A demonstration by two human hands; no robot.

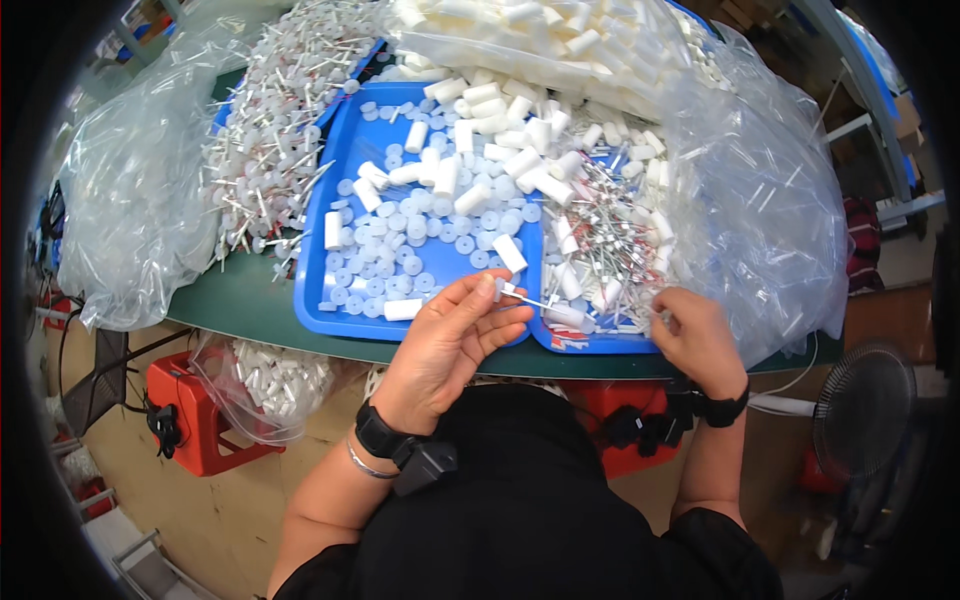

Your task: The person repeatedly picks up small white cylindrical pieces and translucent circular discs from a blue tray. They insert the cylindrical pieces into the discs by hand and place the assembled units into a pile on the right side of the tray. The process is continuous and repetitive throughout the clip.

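Note:
Between the thumb and index finger of my left hand (450, 340) is a thin white rod (530, 298) with a pale round piece at the finger end; the other fingers are half curled. That hand is over the front of a blue tray (347, 125) holding translucent discs (400, 240) and white cylinders (446, 176). My right hand (697, 338) is at the right front of a second blue tray (600, 345), beside a heap of thin metal-and-white parts (615, 235). Its fingers are curled together, and whatever is in them is hidden.
Behind the trays lies a clear bag of white cylinders (560, 60). Left of them is a pile of rods with discs (270, 140). Crumpled clear bags (140, 190) flank the green table (240, 310). Below are a red stool (185, 415) and, at right, a fan (865, 410).

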